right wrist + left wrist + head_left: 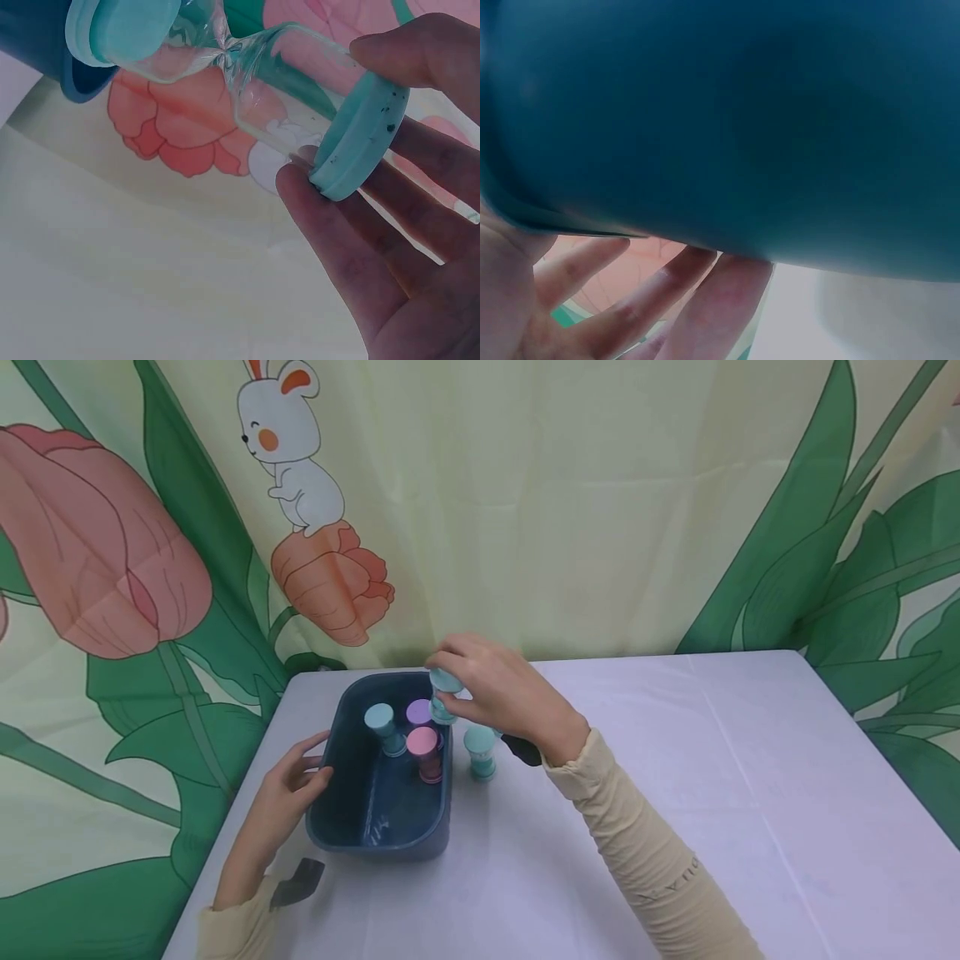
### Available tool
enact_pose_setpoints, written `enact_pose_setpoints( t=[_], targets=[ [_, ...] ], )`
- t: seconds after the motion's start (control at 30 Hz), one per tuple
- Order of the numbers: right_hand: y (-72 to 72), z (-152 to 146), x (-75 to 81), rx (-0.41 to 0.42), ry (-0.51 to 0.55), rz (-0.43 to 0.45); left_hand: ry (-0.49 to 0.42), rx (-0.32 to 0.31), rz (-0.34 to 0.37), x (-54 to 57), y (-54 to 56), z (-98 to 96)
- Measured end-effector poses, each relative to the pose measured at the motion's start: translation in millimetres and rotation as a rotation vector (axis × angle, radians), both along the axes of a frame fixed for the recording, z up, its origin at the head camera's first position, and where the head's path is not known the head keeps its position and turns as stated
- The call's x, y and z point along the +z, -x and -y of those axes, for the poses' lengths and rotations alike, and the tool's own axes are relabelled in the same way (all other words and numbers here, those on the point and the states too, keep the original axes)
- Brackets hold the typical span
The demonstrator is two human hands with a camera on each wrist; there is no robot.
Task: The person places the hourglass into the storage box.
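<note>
A clear glass hourglass with teal plastic caps [442,710] is held nearly upright at the far right corner of a dark blue rectangular plastic bin with rounded corners [375,847]. One cap is pinched between the thumb and fingers of the right hand [498,689]. The outer left wall of the bin is touched by the left hand [281,793], whose fingers are extended and loosely spread, with nothing gripped. Within the bin, three hourglasses are seen: one with pale teal caps [380,717] to the left, one with purple caps [419,711] at the far side, and one with pink caps [422,742] nearer. A second teal-capped hourglass [480,742] is stood upright just right of the bin, on a bench covered with white cloth [600,877]. The bench is backed by a cream curtain printed with a rabbit and tulips [562,527].
</note>
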State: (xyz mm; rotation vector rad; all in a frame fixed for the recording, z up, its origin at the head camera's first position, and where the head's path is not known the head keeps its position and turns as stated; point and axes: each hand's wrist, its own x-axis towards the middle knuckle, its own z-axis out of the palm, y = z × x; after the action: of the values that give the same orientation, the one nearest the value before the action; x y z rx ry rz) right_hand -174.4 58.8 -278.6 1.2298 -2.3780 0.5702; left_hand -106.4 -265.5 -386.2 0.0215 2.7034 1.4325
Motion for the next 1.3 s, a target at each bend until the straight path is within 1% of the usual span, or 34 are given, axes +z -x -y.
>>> enact_pose_setpoints(
  t=[0.23,0.37,0.57,0.77,0.9,1.13,1.3],
  targets=[
    [1.6,14.6,0.2,0.021,-0.019,0.012,-0.013,-0.006,-0.013,-2.5,0.1,2.5],
    [2.5,22.3,-0.4,0.015,-0.041,0.026,-0.009,-0.01,-0.007,-0.4,-0.2,2.4],
    [6.5,35.7,-4.2,0.026,-0.079,0.062,0.009,0.002,0.001,2.6,-3.2,4.0],
    [11.0,41.0,-8.5,0.019,-0.101,0.073,-0.003,-0.012,-0.022,-1.4,0.0,3.3],
    [13.7,45.1,-11.1,0.031,-0.106,0.084,-0.007,-0.011,-0.028,-3.1,1.6,2.7],
    [14.3,56.9,-12.8,0.047,-0.15,0.085,-0.012,-0.001,-0.003,-2.8,2.3,2.5],
    [15.6,67.3,-14.8,0.053,-0.188,0.082,-0.02,-0.001,-0.003,-3.7,1.5,2.8]
  ],
)
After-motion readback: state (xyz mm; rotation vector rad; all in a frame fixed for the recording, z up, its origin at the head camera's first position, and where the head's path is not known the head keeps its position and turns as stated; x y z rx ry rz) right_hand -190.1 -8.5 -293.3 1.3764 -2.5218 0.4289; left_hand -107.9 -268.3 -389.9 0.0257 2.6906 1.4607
